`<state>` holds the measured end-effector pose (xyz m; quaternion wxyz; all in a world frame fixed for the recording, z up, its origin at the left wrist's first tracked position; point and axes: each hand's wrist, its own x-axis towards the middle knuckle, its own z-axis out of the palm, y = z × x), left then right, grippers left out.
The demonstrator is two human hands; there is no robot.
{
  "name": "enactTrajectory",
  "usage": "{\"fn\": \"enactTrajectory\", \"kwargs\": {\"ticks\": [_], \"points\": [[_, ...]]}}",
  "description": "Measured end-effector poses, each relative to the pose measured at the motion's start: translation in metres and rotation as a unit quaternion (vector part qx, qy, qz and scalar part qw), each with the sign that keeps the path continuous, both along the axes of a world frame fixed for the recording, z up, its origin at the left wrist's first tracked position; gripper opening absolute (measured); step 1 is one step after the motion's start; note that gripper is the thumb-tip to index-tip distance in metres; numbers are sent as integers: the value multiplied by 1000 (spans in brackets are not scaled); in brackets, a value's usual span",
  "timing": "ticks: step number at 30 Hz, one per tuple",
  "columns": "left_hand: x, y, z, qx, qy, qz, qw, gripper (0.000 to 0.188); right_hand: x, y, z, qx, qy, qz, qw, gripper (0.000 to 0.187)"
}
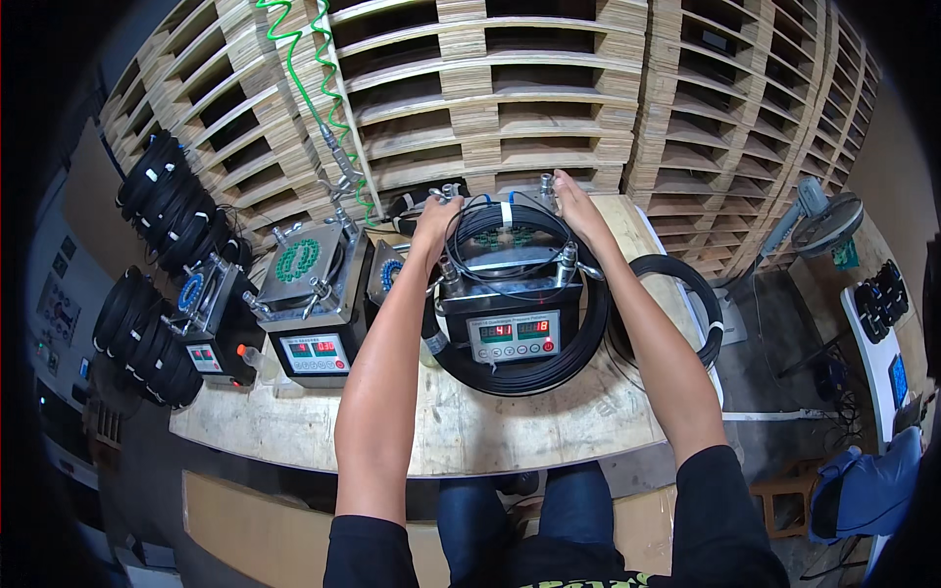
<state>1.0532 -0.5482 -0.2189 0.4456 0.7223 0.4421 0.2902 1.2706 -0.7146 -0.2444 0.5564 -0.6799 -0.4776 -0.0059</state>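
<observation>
Preferably, work both rear corners evenly: the left hand (434, 217) is at the left rear clamp (449, 190), the right hand (580, 213) beside the right rear clamp (546, 183); finger closure cannot be determined for either. Apply equal force to avoid tilting the top plate (502, 260). Keep the black cable coil (510, 380), which encircles the benchtop machine (513, 336) on the wooden table (466, 426), clear of both clamps.

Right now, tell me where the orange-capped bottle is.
In the head view, the orange-capped bottle is on the left part of the wooden table, between the small blue-ringed machine and the larger green-ringed machine.
</observation>
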Motion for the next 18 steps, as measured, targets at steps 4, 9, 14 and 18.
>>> {"fn": "enactTrajectory", "kwargs": {"ticks": [4,9,14,18], "points": [[-8,13,-9,33,6,1,999,78,-18,0,7,-14,131,48,990,58],[-11,12,-9,24,-15,-27,999,79,-19,0,12,-38,152,36,987,58],[-13,0,-1,40,21,7,999,78,-25,-3,17,-78,68,-25,994,60],[-11,5,-2,16,-35,-58,998,81,-13,-6,16,-84,68,-3,994,63]]}}
